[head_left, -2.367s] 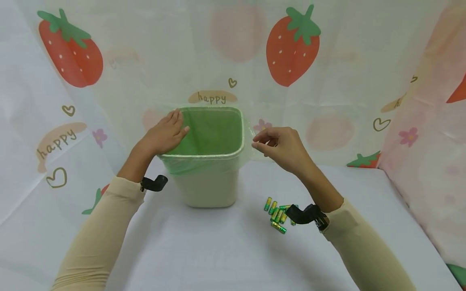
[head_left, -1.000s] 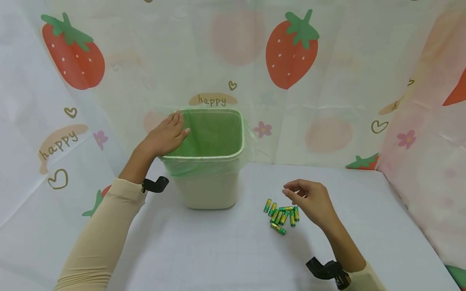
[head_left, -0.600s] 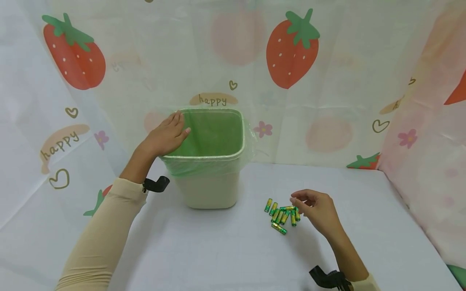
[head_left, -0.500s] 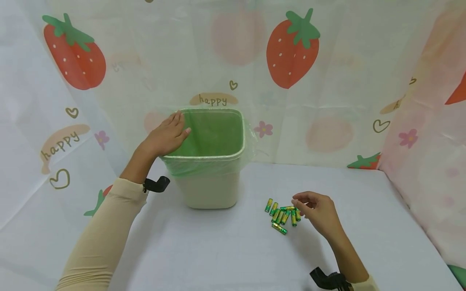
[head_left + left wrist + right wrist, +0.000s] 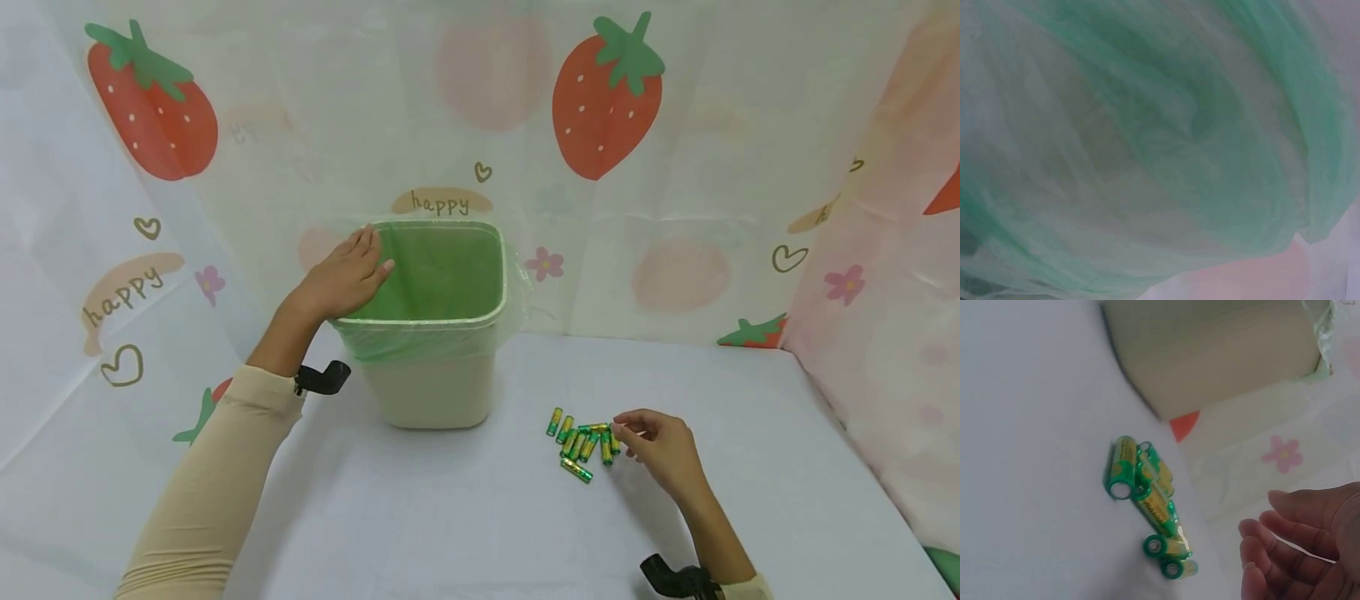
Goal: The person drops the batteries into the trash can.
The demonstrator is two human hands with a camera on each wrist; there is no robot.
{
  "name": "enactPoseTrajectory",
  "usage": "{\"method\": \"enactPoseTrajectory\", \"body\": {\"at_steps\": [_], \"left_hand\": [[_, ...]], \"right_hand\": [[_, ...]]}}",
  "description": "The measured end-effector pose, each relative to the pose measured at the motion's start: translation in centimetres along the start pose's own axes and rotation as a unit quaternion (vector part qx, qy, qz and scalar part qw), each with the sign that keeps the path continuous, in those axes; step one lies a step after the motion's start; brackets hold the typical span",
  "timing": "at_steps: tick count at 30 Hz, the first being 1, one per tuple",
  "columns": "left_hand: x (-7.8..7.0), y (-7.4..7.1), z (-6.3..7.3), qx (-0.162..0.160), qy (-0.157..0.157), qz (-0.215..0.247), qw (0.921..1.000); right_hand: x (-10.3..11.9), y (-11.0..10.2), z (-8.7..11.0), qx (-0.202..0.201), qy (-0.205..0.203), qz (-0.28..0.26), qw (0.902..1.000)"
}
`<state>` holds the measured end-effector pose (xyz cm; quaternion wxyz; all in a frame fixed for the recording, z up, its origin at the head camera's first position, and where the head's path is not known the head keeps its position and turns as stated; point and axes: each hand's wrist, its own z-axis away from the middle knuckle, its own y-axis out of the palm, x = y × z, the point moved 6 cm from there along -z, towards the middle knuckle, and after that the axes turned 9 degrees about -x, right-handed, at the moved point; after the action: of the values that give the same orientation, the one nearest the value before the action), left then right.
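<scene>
A cream trash bin (image 5: 431, 392) stands upright, lined with a thin green plastic bag (image 5: 408, 340) folded over its rim. My left hand (image 5: 341, 279) rests on the bin's left rim with fingers extended; the left wrist view holds mostly the bag's loose folds (image 5: 1210, 187). Several green-and-yellow batteries (image 5: 576, 445) lie bunched on the table to the right of the bin. Beside the bunch's right edge is my right hand (image 5: 663, 450), fingers loosely bent. In the right wrist view, thumb and fingers stand apart with nothing between them, away from the batteries (image 5: 1157, 509).
A white cloth covers the table (image 5: 420, 525). Behind it hangs a strawberry-patterned curtain (image 5: 705, 125), close to the back of the bin. Each wrist carries a black camera mount, such as the left one (image 5: 324, 378).
My right hand has come away from the bag's right side, down to the batteries, and moved slightly lower and rightward lately. The left hand and the batteries stay in place.
</scene>
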<state>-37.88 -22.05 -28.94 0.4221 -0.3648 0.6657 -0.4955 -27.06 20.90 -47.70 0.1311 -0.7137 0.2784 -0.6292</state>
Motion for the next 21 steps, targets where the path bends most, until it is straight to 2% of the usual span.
{"method": "enactPoseTrajectory", "body": {"at_steps": [11, 21], "left_hand": [[0.1, 0.0, 0.0, -0.001, 0.0, 0.001, 1.0], [0.0, 0.0, 0.0, 0.001, 0.0, -0.001, 1.0]], "right_hand": [[-2.1, 0.7, -0.5, -0.019, 0.016, 0.003, 0.9997], [-4.1, 1.5, -0.7, -0.024, 0.054, 0.007, 0.9982]]}}
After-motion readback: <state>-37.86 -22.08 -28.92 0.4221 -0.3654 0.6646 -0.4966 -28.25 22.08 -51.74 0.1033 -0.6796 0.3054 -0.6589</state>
